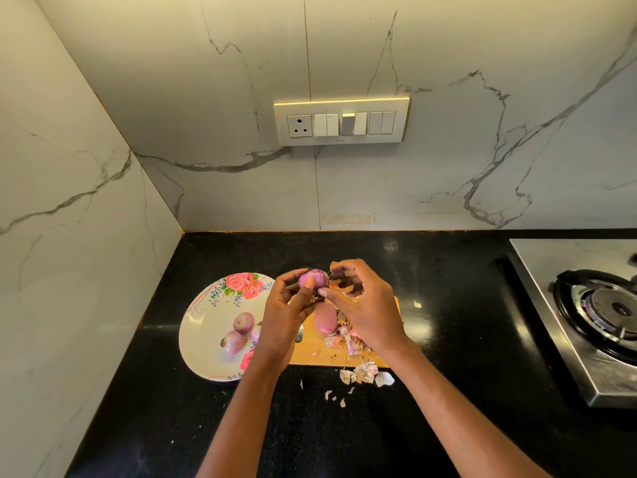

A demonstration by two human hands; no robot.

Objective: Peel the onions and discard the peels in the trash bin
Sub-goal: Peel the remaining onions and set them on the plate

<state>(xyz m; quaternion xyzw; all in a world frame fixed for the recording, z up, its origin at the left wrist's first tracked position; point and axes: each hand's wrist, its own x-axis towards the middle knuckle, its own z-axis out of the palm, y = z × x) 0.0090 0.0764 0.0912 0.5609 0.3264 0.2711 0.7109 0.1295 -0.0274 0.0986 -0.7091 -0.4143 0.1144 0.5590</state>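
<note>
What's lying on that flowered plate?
On the plate two small onions lie side by side. The left hand, holding another onion, covers the plate's right edge, so anything there is hidden.

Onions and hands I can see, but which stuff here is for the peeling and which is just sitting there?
For the peeling:
left hand holding the onion
right hand pinching its skin
peeled onions on the plate
board
peels

Just sitting there:
stove
switches
counter

No trash bin is in view.
</note>
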